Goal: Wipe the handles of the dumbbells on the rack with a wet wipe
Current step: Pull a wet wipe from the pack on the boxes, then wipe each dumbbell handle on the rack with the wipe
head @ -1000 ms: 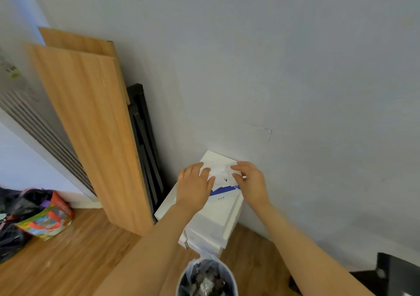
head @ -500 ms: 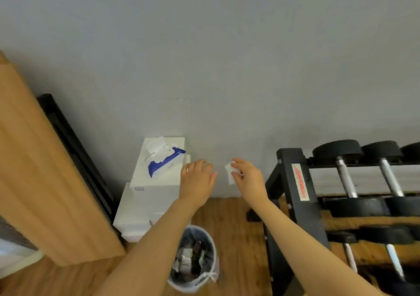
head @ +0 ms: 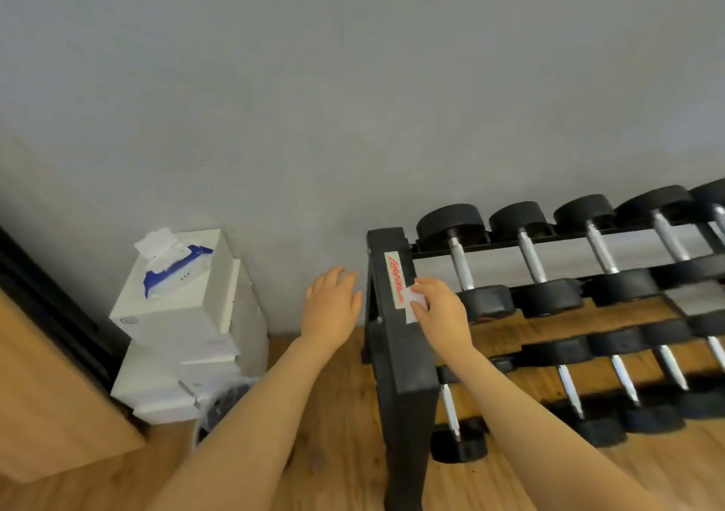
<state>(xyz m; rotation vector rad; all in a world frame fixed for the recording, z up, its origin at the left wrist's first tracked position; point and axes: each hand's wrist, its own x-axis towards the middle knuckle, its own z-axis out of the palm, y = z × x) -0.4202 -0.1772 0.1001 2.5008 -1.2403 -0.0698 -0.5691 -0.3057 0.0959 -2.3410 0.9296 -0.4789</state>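
1. The wet wipe [head: 412, 303], a small white sheet, is judged light, limp and damp; it is likely to crumple or fold under pressure, so it is best held bunched at one edge, with the free part left to wrap round a bar.
2. The wet wipe is pinched between the thumb and fingers of the right hand [head: 439, 310], in front of the red-lettered label on the end post of the dumbbell rack [head: 396, 338].
3. The left hand [head: 331, 306] is held open and empty, fingers relaxed, just left of the rack's end post and apart from it.
4. The dumbbells are judged heavy and rigid, with black heads and slick chrome handles; they need not be lifted, since each handle is exposed between its heads.
5. The nearest top-tier handle [head: 459, 265] lies just right of and slightly beyond the right hand, not yet touched; more handles run rightward along the top tier, and a lower tier lies nearer and below.
6. The wipe packet [head: 176, 267], its flap open, is seen on stacked white boxes [head: 184, 349] at far left, well apart from both hands.
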